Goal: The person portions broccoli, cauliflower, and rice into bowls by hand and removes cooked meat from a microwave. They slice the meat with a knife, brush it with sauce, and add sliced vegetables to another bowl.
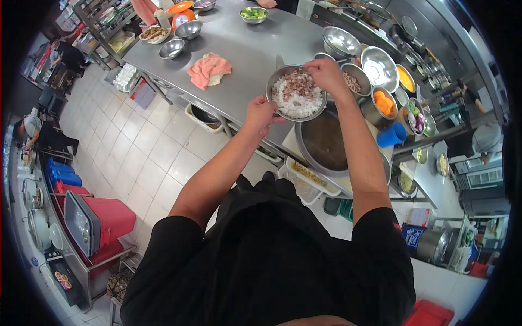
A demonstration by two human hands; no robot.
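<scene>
A metal bowl (268,87) of white rice (299,104) topped with chopped pinkish-brown meat (298,81) is between my hands, over the edge of the steel table. My left hand (261,115) grips the near-left rim, thumb on top. At the far-right rim, my right hand (326,76) is closed on the edge; its fingertips are partly hidden. Just below the bowl stands a large round pot (321,142) with brownish contents. Right of my right hand is a bowl of chopped meat (354,79).
An orange-and-white cloth (209,70) lies on the steel table (244,49). Several metal bowls, a blue cup (391,135) and a container of orange pieces (384,102) crowd the right. A bowl of green pieces (254,14) stands far back. Other people work at left.
</scene>
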